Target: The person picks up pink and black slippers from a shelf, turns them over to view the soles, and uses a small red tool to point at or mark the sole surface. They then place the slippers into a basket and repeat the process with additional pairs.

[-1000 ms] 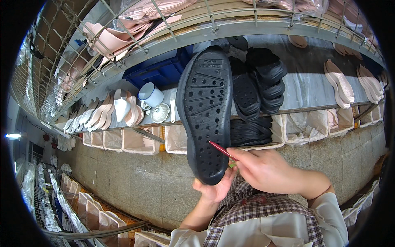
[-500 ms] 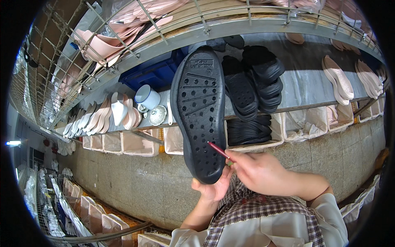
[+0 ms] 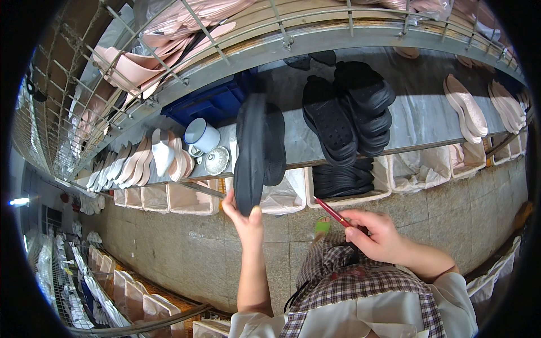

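A black shoe sole (image 3: 249, 160) is gripped at its lower end by my left hand (image 3: 246, 222), fingers and thumb closed round it. It stands nearly edge-on and its upper part is smeared by motion. Just right of it, another black sole (image 3: 275, 146) lies on the grey tabletop (image 3: 290, 101), partly hidden. My right hand (image 3: 375, 234) is closed on a slim red pen (image 3: 332, 212), apart from the sole, its tip pointing up and left. More black soles (image 3: 331, 127) and a stack of black soles (image 3: 365, 110) lie on the table to the right.
Left on the table are a white cup (image 3: 202, 135), a small patterned dish (image 3: 216, 161), a blue crate (image 3: 211, 98) and rows of pale insoles (image 3: 132, 160). Lined bins (image 3: 417, 172) sit below the edge; one holds black soles (image 3: 344, 177). A wire rack (image 3: 287, 42) spans above.
My left hand has moved left and turned the sole from its holed underside to nearly edge-on. My right hand, with the pen, has drawn away from it to the right.
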Motion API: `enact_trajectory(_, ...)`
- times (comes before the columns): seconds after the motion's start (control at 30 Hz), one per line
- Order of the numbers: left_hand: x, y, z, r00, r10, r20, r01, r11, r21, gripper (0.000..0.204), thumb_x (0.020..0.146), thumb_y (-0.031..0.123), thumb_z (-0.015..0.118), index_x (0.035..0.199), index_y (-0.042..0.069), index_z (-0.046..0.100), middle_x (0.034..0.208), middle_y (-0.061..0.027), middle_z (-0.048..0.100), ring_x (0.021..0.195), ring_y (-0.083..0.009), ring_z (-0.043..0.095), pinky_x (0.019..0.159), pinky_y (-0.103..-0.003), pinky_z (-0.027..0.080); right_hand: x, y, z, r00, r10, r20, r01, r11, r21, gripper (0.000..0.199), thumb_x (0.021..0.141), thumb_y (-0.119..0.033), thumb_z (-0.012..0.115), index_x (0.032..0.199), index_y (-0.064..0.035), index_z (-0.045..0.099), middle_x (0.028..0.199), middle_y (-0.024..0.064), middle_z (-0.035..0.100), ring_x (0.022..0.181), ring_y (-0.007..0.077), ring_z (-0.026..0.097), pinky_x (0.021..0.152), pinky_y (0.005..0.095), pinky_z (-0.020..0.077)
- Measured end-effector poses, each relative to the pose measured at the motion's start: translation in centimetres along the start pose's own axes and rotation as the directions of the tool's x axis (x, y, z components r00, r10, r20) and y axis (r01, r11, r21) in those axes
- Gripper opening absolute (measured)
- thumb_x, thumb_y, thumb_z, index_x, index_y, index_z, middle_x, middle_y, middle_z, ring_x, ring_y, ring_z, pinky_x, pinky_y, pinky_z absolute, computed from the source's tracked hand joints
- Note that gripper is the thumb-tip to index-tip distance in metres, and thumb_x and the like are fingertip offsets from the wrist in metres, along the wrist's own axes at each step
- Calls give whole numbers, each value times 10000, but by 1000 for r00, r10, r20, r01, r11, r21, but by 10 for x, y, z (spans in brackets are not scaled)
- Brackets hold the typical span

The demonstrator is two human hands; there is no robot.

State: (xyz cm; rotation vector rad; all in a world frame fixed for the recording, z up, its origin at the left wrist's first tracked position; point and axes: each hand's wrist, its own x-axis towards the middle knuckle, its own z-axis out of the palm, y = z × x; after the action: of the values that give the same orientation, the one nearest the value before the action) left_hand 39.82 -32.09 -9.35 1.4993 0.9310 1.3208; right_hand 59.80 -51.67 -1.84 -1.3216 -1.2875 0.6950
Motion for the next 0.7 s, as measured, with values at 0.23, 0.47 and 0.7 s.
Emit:
enact_trajectory(0.23,51,-46,44,981,59,184,-163,762,626,871,681,272,782,1422,183,332,1303,-329,351,1132,-486,456,951,-478,397,-32,26,7,984,180,-1,-180,983,-32,296,863,-42,607,1154,3,578,721,58,624,584,108,584,544,245,470)
enact_trajectory(0.47,45,-53,61,989,43,141,-129,709,693,970,582,208,861,1399,176,340,1355,-312,301,1186,-496,421,941,-489,427,-42,35,9,960,249,-129,-240,967,82,308,865,-56,612,1168,-13,574,709,47,620,551,95,564,515,242,452)
enact_trajectory(0.7,35,-47,41,975,-222,-31,192,899,-394,751,739,83,726,1383,77,340,1316,-137,437,1117,-303,507,949,-416,436,-28,29,3,964,193,-185,-202,979,-35,311,862,-50,606,1171,-30,578,694,44,619,529,92,543,508,232,441)
